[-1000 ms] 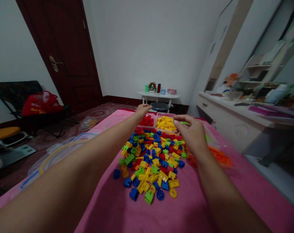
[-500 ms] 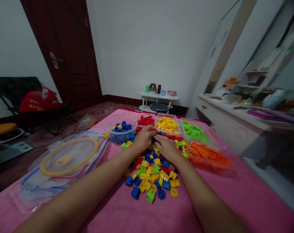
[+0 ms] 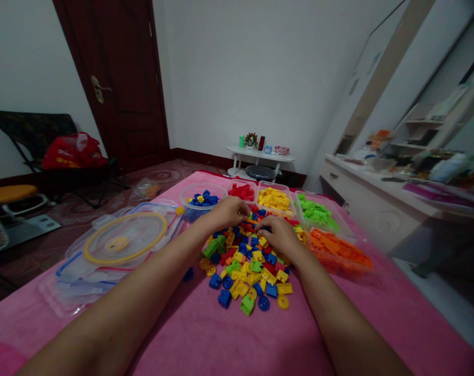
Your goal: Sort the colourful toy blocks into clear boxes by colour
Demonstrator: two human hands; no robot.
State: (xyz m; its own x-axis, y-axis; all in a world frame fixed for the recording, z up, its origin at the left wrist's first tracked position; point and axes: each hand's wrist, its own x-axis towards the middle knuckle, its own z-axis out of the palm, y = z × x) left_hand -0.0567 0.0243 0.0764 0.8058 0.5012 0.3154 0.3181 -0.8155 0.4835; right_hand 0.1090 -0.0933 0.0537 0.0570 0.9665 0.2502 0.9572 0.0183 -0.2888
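Observation:
A mixed pile of toy building bricks (image 3: 252,266) in blue, yellow, green, red and orange spreads over a pink cloth (image 3: 229,344). At the far side of this heap, my left hand (image 3: 231,210) has its fingertips pinched together; what lies between them is too small to make out. My right hand (image 3: 280,235) is beside it on the right, fingers curled down at the bricks, with something dark partly hidden under them. Just beyond my left hand stands a round clear tub (image 3: 185,204) holding mostly blue bricks and a few yellow ones.
Behind the pile are clear boxes of red bricks (image 3: 241,191), yellow bricks (image 3: 274,199) and green bricks (image 3: 317,213). Orange bricks (image 3: 339,249) fill another box at the right. Stacked clear lids (image 3: 123,237) lie at the left. A white dresser (image 3: 362,193) stands to the right.
My hands have moved apart from each other over the far side of the pile. Green bricks now show beside my left forearm. The whole view has shifted slightly.

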